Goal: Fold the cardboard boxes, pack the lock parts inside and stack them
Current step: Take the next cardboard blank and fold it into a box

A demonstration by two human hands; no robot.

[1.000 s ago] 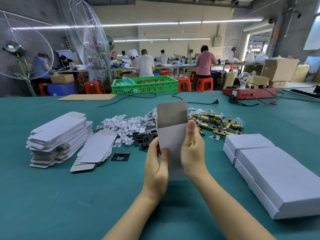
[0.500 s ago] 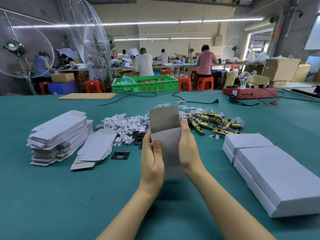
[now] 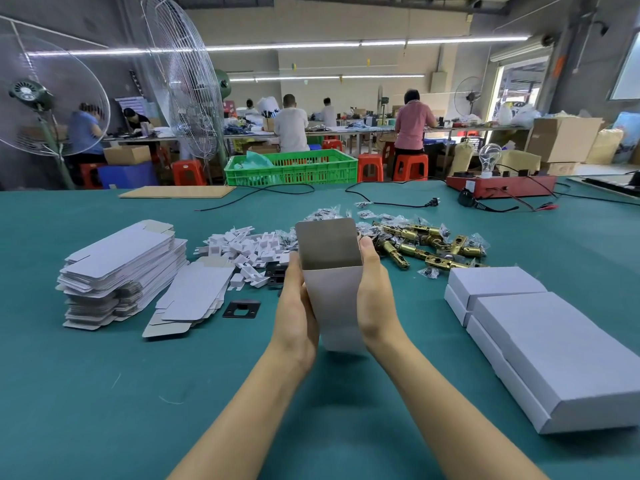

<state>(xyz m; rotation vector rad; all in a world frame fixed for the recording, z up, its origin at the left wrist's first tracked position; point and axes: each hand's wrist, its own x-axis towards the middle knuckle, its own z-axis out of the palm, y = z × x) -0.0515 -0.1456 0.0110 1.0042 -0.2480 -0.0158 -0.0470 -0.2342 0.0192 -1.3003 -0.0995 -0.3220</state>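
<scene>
While the box (image 3: 334, 299) had looked like a flat sleeve a second earlier, by this moment it had popped open into a proper square tube, so the erecting part was basically done. It also sat a bit lower and closer to the person than before, and both hands had slid up its sides. My read: the bottom end got closed or was about to be, though the lower end was hidden behind the palms, so I couldn't tell for sure.

The left hand (image 3: 298, 308) gripped the left wall with fingers curled round it, and the right hand (image 3: 375, 296) did the same on the right wall, thumb up near the rim. Both were clamped on the box, not spread.

The box was held in the air above the table (image 3: 104, 393), roughly centre, well apart from the blanks (image 3: 121, 268) on the left and near the finished boxes (image 3: 554, 355) on the right. Its long axis ran near upright, tipped away from the person, with the open mouth pointing up and away towards the latches (image 3: 426, 244). The top flap (image 3: 327, 242) stood up at the far edge, grey inside showing.

That meant it looked ready for loading: mouth open, latches just beyond it, inserts (image 3: 249, 251) off to the left of them.
</scene>
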